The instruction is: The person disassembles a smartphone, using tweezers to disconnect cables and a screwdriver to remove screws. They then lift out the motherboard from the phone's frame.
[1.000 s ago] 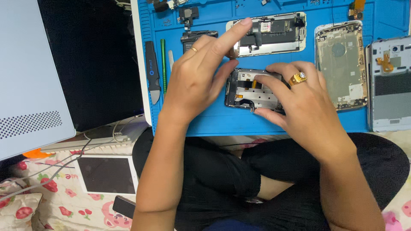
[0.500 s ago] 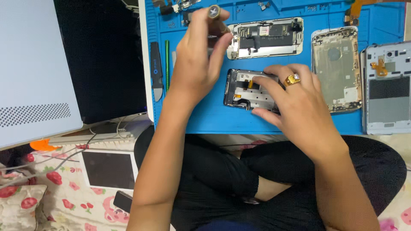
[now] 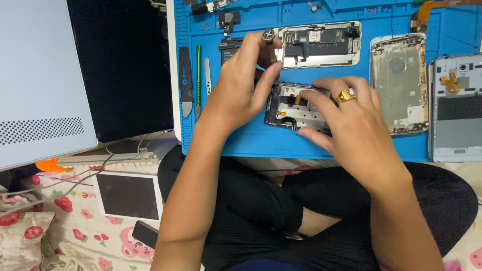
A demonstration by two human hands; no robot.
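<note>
The left hand (image 3: 236, 95) pinched a small screwdriver (image 3: 269, 42); right-hand fingers (image 3: 321, 103) pressed flat, steadying the light, fragile phone frame (image 3: 293, 108) beneath them by its edges.

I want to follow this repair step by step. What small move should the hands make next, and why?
Probably lower the screwdriver tip into the opened phone frame: the left hand holds it upright just above the frame, while the right hand presses the frame onto the blue mat.

A blue repair mat (image 3: 241, 145) is laid out as the work surface. At its centre an opened phone frame (image 3: 293, 108) is placed; a second phone chassis (image 3: 321, 45) is set just above it, two more shells (image 3: 401, 85) to its right, and pry tools (image 3: 186, 83) to its left.
</note>
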